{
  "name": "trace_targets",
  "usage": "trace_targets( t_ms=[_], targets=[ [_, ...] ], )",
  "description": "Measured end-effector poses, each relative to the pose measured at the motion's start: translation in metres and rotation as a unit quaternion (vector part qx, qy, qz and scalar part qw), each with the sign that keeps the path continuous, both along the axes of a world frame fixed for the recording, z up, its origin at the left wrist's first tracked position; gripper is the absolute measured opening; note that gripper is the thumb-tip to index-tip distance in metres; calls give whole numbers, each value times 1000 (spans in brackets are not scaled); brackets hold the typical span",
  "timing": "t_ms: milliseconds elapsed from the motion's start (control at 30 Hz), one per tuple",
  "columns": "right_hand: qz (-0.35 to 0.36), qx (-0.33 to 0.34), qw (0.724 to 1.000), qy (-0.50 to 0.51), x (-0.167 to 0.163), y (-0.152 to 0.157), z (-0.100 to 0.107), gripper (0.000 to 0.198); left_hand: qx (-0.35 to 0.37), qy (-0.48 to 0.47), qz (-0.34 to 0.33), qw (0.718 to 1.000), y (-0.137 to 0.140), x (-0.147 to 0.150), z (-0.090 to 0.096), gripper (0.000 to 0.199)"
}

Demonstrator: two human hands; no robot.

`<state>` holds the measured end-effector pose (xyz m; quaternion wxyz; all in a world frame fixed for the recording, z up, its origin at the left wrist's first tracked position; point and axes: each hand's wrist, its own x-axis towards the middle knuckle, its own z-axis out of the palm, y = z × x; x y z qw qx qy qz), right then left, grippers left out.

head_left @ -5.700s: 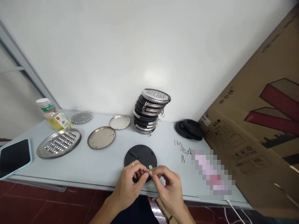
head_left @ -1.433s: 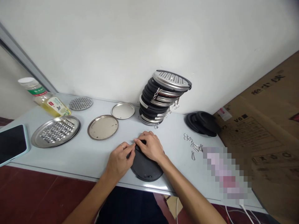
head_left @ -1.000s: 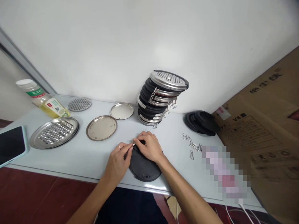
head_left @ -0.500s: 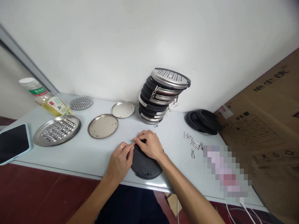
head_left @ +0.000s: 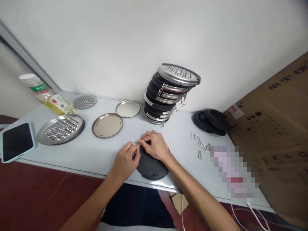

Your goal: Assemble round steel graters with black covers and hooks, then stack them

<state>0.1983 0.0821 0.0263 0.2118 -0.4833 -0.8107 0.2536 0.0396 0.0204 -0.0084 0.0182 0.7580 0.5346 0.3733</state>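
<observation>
A round black plastic disc [head_left: 154, 166] lies on the table in front of me, its far part covered by my hands. My right hand [head_left: 157, 147] lies over its far edge with the fingers curled round it and the thumb pointing left. At the disc's far left edge, my left hand [head_left: 125, 162] has thumb and forefinger pinched together, close to the right thumb. Whatever sits between those fingertips is too small to make out. Loose metal rings and clips [head_left: 201, 146] lie to the right of my hands.
Behind stands a leaning stack of graters and black discs [head_left: 166, 99]. More black discs [head_left: 210, 123] lie by a carton [head_left: 271, 138]. Leftward are two metal plates [head_left: 107, 125], grater plates [head_left: 61, 130], a bottle [head_left: 48, 96] and a phone [head_left: 18, 142].
Both hands keep almost the same hold at the disc's far edge, with only slight finger movement. The whole view has shifted a little.
</observation>
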Motion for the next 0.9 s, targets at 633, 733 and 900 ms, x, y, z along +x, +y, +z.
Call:
trace_targets(
  t_ms=[633, 733, 900],
  targets=[
    [21, 18, 1000, 14, 2, -6, 3, 21, -49, -39, 81, 995, -26, 12, 2, 16],
    [25, 26, 999, 5, 1, -7, 3, 20, -50, -25, 77, 995, -20, 13, 5, 14],
    [-1, 76, 997, 6, 1, -10, 5, 18, -77, -62, 51, 994, -13, 9, 5, 13]
  ],
)
